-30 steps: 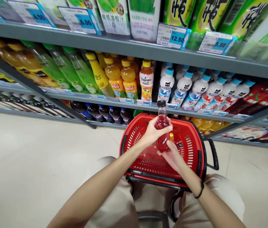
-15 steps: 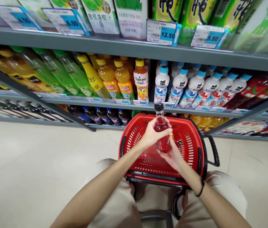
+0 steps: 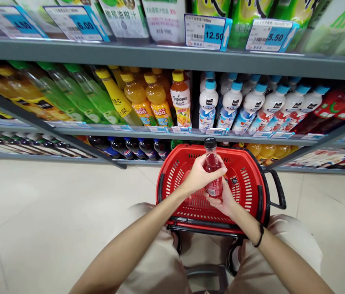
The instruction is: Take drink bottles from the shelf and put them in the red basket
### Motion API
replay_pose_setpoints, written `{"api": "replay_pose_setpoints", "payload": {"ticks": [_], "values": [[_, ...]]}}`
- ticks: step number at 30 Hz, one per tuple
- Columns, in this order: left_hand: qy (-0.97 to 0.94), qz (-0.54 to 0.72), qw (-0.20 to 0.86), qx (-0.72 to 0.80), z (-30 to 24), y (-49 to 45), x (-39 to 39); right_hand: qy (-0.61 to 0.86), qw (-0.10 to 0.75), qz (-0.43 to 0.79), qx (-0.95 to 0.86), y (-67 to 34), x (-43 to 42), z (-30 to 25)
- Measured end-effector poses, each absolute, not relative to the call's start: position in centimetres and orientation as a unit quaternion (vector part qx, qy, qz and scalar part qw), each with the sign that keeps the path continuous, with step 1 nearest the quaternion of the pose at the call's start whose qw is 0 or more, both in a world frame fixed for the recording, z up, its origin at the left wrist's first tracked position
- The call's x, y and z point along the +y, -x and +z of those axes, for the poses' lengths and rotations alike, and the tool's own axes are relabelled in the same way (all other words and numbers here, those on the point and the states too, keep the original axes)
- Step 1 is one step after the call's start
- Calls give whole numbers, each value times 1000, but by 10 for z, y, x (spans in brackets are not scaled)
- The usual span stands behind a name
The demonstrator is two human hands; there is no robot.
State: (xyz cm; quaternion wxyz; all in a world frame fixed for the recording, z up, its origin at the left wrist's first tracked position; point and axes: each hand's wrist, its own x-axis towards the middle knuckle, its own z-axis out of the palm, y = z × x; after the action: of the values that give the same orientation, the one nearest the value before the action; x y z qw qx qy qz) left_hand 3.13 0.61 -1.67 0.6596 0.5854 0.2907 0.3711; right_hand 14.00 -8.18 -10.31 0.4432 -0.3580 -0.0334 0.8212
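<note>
Bottle: a small red drink bottle (image 3: 212, 171) with a black cap, held upright above the red shopping basket (image 3: 252, 192); its long axis runs near vertical, the cap toward the shelves
Left hand: the left hand (image 3: 200, 176) wraps the bottle's middle from the left, fingers curled over its front; clenched on it
Right hand: the right hand (image 3: 225, 200) cups the bottle's lower end from below and right, touching it; both hands are equally close, each in contact
Bearing: the bottle sits straight ahead of the person, between the hands and over the basket's open mouth
Materials: clear smooth plastic showing red liquid, with a red label band; the basket is hard plastic with slotted lattice walls and a black handle (image 3: 278, 190)
Surroundings: a grey metal shelf (image 3: 166, 57) with price tags; orange juice bottles (image 3: 157, 102) and white blue-capped bottles (image 3: 233, 104) stand in rows behind; pale tiled floor (image 3: 38, 212)
</note>
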Motion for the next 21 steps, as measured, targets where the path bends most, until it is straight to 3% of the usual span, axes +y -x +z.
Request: {"api": "replay_pose_setpoints", "payload": {"ticks": [9, 16, 21], "values": [[-550, 378, 699, 257, -20, -30, 10, 335, 294, 892, -72, -141, -86, -114], [-583, 427, 601, 342, -27, -32, 11, 448, 467, 758, -84, -129, -80, -89], [-585, 412, 596, 363, -29, -35, 11, 480, 406, 773, -83, -130, -79, -87]]}}
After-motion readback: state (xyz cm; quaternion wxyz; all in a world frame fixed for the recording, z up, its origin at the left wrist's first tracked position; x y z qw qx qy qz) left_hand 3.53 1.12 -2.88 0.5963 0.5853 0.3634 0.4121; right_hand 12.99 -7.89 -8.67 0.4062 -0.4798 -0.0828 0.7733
